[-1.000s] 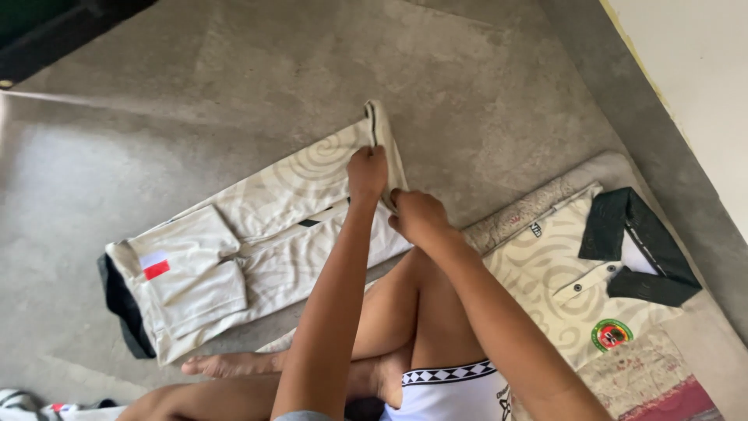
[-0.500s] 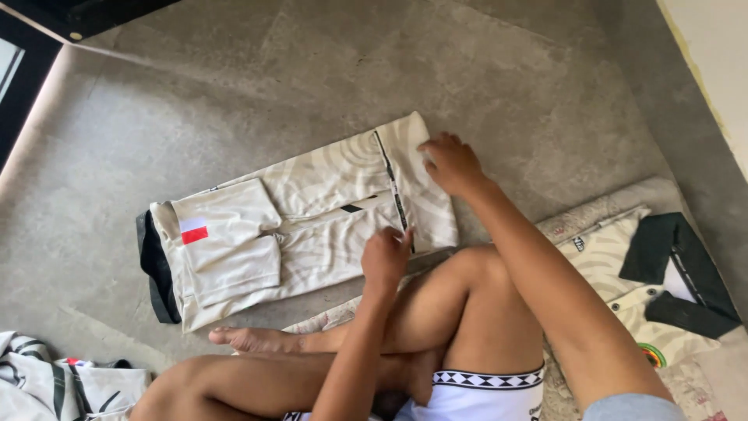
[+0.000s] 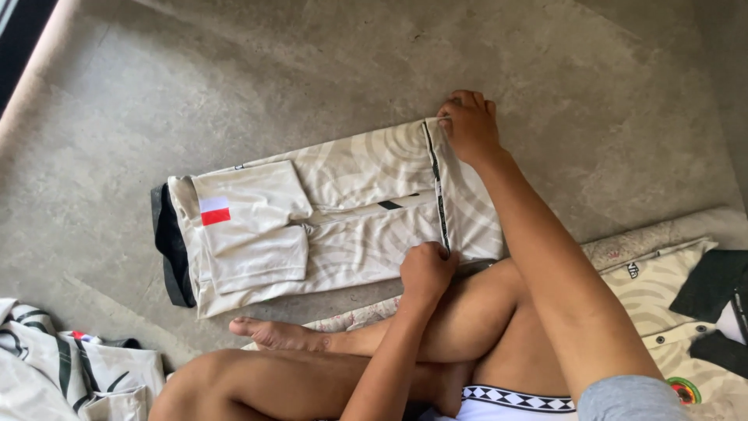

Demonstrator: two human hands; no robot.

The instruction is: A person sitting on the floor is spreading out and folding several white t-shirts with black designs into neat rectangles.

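I looked down from the head camera at a grey concrete floor [image 3: 327, 70] where I sat cross-legged with bare legs. A cream shirt [image 3: 351, 210] with a faint swirl pattern lay flat on the floor in front of my knees, folded into a long rectangle. Its black collar [image 3: 170, 245] was at the far left end, and a small red and white patch [image 3: 215, 211] showed on the folded sleeve. A thin dark stripe [image 3: 438, 195] ran across the shirt near its right end.

My right hand [image 3: 470, 125] rested on the far right corner of the shirt, fingers curled together and pinching the edge of the cloth at the top of the stripe. My left hand [image 3: 427, 271] was at the near edge of the shirt, closed in a loose fist, gripping the hem at the bottom of the same stripe, just above my knee.

A second cream shirt [image 3: 662, 304] with a dark collar lay to the right on a patterned mat [image 3: 662, 234]. A heap of striped clothes [image 3: 62, 366] sat at the lower left, well apart from both hands.
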